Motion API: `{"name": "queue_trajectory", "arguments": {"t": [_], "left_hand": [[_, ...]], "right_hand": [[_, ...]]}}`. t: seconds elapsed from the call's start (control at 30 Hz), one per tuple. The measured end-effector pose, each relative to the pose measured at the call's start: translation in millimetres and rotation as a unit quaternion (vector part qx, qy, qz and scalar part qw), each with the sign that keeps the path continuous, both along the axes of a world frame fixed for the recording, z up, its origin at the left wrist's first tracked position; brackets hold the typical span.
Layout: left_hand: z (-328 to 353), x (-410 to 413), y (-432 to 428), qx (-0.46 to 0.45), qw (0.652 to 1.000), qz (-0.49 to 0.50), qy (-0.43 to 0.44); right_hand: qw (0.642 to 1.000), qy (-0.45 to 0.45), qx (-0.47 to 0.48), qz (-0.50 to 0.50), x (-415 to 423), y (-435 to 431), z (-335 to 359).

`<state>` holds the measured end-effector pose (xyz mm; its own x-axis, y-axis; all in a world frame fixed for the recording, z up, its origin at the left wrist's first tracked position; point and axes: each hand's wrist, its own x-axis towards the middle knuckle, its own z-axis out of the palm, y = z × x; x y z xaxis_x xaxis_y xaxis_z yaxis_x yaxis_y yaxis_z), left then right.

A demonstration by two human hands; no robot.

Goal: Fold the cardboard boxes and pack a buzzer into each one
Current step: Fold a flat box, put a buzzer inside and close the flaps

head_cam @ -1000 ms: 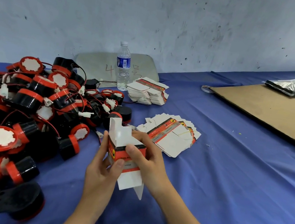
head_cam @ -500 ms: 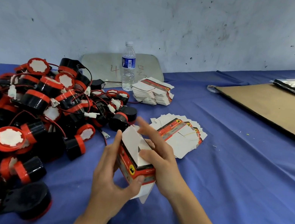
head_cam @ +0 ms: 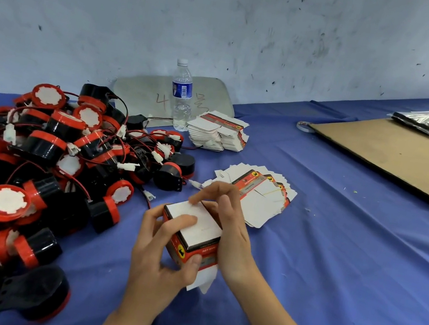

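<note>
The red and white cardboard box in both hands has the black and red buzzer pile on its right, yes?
No. The head view shows the buzzer pile left of the box, which the left hand and right hand hold.

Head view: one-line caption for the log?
Left hand and right hand hold a cardboard box, its top flap folded down, between a buzzer pile and fanned flat boxes.
</note>
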<state>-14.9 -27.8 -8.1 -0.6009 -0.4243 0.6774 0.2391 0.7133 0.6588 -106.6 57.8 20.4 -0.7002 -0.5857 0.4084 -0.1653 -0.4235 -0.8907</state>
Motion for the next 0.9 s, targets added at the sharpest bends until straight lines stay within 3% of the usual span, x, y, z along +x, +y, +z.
{"name": "queue_trajectory", "arguments": {"t": [0.27,0.9], "left_hand": [[2.8,-0.5,1.0,-0.044,0.998,0.028,0.022],[2.5,-1.1,-0.1,-0.043,0.999,0.02,0.021]], "right_hand": [[1.0,0.024,-0.013,-0.005,3.3,-0.5,-1.4],[1.0,0.024,0.003,-0.01,3.1,-1.5,-1.8]]}}
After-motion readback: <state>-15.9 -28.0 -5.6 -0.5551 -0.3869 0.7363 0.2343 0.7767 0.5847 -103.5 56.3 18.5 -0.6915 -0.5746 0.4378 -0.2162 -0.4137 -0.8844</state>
